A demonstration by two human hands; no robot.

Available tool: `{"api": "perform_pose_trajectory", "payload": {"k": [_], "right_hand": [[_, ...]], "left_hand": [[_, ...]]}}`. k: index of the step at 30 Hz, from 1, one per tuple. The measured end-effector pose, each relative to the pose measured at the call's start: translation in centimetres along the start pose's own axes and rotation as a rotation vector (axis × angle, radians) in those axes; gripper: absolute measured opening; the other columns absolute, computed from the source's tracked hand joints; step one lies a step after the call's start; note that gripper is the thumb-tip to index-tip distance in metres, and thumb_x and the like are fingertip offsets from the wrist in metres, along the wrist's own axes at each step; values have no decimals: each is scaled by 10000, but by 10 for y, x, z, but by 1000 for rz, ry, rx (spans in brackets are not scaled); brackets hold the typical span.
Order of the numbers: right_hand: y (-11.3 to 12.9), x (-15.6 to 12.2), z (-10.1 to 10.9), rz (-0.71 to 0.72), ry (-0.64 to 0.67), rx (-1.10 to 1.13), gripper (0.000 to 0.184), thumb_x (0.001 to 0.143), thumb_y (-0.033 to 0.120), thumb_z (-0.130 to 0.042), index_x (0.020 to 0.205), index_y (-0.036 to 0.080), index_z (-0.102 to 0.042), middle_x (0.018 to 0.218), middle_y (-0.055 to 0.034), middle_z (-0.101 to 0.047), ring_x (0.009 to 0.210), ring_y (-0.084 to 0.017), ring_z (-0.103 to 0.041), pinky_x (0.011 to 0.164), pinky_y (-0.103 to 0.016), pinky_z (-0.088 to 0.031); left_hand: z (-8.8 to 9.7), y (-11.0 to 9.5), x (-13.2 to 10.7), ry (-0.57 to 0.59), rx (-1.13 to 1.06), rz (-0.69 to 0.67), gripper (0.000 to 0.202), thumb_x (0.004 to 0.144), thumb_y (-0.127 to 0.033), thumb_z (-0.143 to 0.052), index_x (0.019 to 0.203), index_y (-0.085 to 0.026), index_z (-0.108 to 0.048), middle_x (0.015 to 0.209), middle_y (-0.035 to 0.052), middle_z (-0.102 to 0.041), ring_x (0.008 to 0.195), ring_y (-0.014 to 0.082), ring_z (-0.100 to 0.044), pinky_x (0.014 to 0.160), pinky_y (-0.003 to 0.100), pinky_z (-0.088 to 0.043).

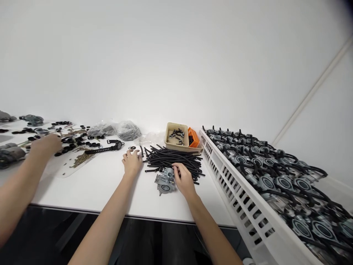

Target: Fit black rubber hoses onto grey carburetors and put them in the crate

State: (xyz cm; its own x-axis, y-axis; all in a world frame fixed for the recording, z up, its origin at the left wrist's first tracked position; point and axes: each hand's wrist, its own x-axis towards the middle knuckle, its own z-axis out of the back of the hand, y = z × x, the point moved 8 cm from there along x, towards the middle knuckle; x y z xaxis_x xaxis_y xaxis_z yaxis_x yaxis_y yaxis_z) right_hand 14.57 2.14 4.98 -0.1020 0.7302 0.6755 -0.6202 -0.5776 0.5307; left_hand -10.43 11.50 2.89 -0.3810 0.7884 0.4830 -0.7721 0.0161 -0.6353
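Observation:
A silver-grey carburetor point(165, 184) rests on the white table in front of me. My right hand point(185, 181) grips its right side, thumb and fingers closed at the upper edge. Farther left, my left hand point(131, 162) is palm down on the table with its fingers apart, and I see nothing in it. Just beyond its fingertips lie small black rings point(132, 148) and a short thin black piece. A pile of black rubber hoses point(173, 159) spreads between and behind my hands, partly behind the carburetor.
A white slotted crate point(234, 173) full of carburetors with hoses stands at right. Behind the hoses are a beige bin point(176, 145) and an orange basket point(194, 138). A black watch point(106, 148) and plastic bags point(128, 130) lie left. Another person's hand point(45, 145) reaches among small parts.

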Motion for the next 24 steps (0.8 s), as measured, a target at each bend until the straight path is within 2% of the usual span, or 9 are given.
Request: {"api": "perform_pose_trajectory", "payload": {"k": [2,4,7,9,12,15,17,20,24], "right_hand": [[-1,0,0,-11,-7,-5,248,902,191,-375,1006,181,-600,964,-83,-647,921,-185,-606,781,-296,-489],[-1,0,1,-18,-21,-12,251,893,189,-382,1001,181,-608,947,-81,-653,889,-180,-613,761,-291,-492],[-1,-1,3,-22,-33,-17,253,882,183,-390,993,181,-617,938,-78,-659,856,-175,-619,740,-285,-495],[-2,-1,3,-27,-35,-14,252,881,181,-390,990,180,-618,940,-79,-660,853,-176,-619,737,-285,-493],[-4,-1,3,-39,-30,0,251,886,186,-384,993,181,-611,949,-81,-658,866,-179,-616,737,-287,-490],[-5,-1,2,-45,-25,17,245,892,195,-381,992,181,-604,958,-79,-654,870,-178,-613,731,-283,-487],[-6,0,2,-47,-25,21,240,892,199,-383,985,179,-604,955,-77,-654,863,-176,-611,729,-282,-485],[-6,0,2,-49,-25,21,237,890,198,-387,979,179,-606,955,-77,-653,854,-175,-609,729,-284,-484],[-6,0,2,-47,-27,18,237,887,192,-391,982,182,-608,954,-76,-656,846,-175,-610,719,-282,-483]], "left_hand": [[-15,7,-1,94,81,-1,221,791,-277,-520,930,-206,-677,1231,174,-494,1119,391,-388,873,523,-318],[-17,7,-2,101,68,-19,175,782,-279,-538,821,-212,-696,1201,167,-516,1117,390,-387,872,529,-316],[-3,11,2,-16,-147,30,98,725,-278,-624,697,-206,-685,1073,152,-587,1064,356,-443,878,499,-326],[6,17,7,-102,-296,93,128,740,-313,-621,733,-203,-687,962,126,-628,929,289,-523,841,448,-370],[12,35,12,-222,-680,299,208,733,-365,-640,820,-179,-678,786,58,-637,661,158,-533,671,318,-431],[-1,50,9,-297,-1245,583,235,622,-282,-748,799,-161,-653,674,-14,-584,516,61,-448,503,206,-377],[-8,48,8,-270,-1453,658,223,609,-205,-761,787,-158,-636,648,-42,-555,473,23,-407,445,161,-336],[-10,43,7,-235,-1605,681,196,637,-125,-742,794,-154,-629,638,-57,-540,454,0,-392,407,119,-315],[-11,31,10,-129,-1778,655,130,687,-142,-724,765,-152,-621,641,-53,-545,465,-7,-425,423,94,-347]]}}
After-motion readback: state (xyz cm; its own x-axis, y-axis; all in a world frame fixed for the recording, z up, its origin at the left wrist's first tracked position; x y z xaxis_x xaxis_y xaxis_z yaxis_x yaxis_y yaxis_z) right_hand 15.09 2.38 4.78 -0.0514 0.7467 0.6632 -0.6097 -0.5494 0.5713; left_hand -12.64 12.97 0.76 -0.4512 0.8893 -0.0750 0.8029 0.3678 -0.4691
